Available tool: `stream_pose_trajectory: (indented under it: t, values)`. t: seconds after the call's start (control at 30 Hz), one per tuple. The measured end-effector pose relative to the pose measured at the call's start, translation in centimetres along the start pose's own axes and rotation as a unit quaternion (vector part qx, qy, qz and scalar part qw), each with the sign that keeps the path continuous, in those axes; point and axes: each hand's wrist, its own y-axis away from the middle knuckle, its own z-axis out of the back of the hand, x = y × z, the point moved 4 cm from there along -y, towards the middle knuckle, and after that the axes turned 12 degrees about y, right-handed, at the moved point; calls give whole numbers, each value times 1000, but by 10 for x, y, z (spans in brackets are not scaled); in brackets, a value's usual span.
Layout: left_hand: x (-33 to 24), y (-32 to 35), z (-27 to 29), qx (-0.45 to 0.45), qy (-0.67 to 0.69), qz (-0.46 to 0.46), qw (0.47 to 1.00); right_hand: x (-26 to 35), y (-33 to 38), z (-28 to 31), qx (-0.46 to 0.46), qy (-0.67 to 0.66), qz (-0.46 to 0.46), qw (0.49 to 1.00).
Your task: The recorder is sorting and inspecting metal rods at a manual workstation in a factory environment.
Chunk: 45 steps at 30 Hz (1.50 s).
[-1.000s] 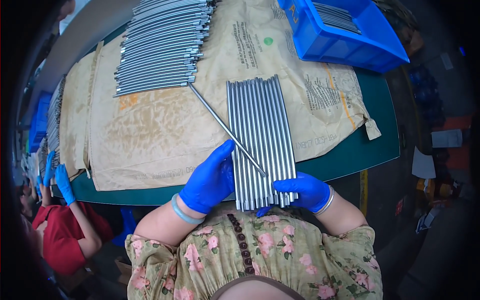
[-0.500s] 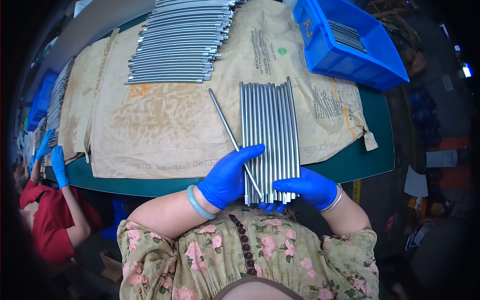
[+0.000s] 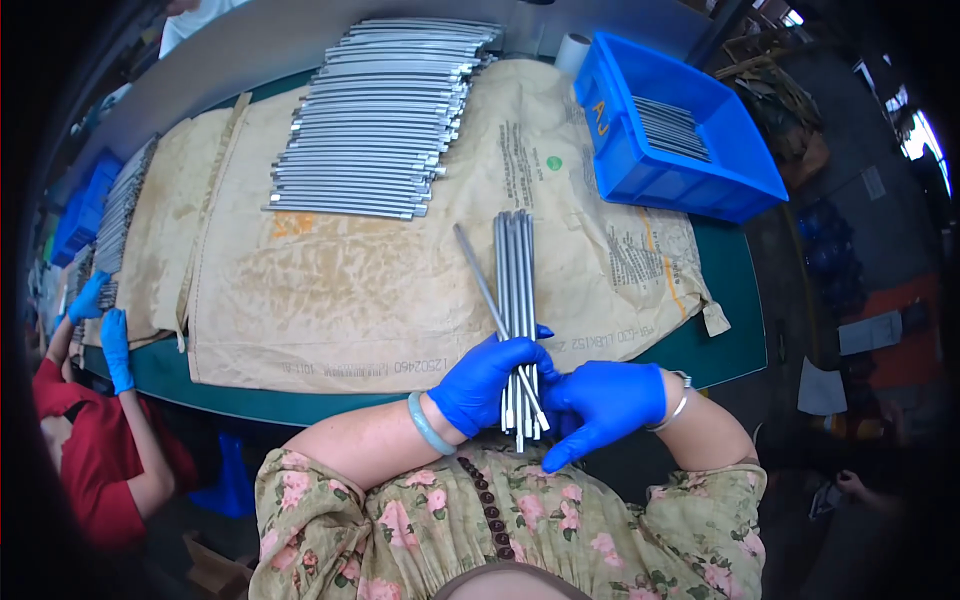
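Note:
My blue-gloved left hand [image 3: 485, 388] is closed around a narrow bundle of shiny metal rods [image 3: 516, 275], standing lengthwise in front of my chest. One rod [image 3: 478, 272] slants away from the bundle at the upper left, its lower end crossing the others. Below the hand, the stepped rod ends stick out unevenly. My right hand [image 3: 612, 402], also gloved in blue, is beside the lower part of the bundle, its fingers stretched out and apart. Some of its fingertips are hidden near the rods and the left hand.
A row of similar rods [image 3: 375, 120] lies on brown paper sacking [image 3: 330, 290] over a green table [image 3: 735, 290]. At the far right stands a blue bin [image 3: 690, 185] with more rods inside. On the left, a person in red [image 3: 95, 450] with blue gloves works near other rods.
The rods, fanned flat before, are now gathered into a tight bundle in my left hand. My right hand has loosened from their lower ends. The view has shifted slightly.

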Motion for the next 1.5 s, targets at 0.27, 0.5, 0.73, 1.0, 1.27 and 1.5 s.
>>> stream_pose_trajectory:
  t: [0.27,0.5,0.73,1.0,1.27,1.5]
  values:
    - [-4,-1,-118,73,-251,-8,965,-42,50,108,-397,-365,91,837]
    - [-15,-36,-172,156,-527,-96,830,33,99,170,-414,-307,281,809]
    - [-25,-96,-127,198,-317,-141,917,14,88,160,-361,-320,249,840]
    - [-30,-85,-142,343,-318,-152,871,19,86,159,-387,-198,214,874]
    - [-64,-89,-158,162,-472,-147,854,36,176,262,-533,59,245,807]
    - [-87,-94,-152,142,-448,-154,869,-84,174,359,-526,133,-52,838]
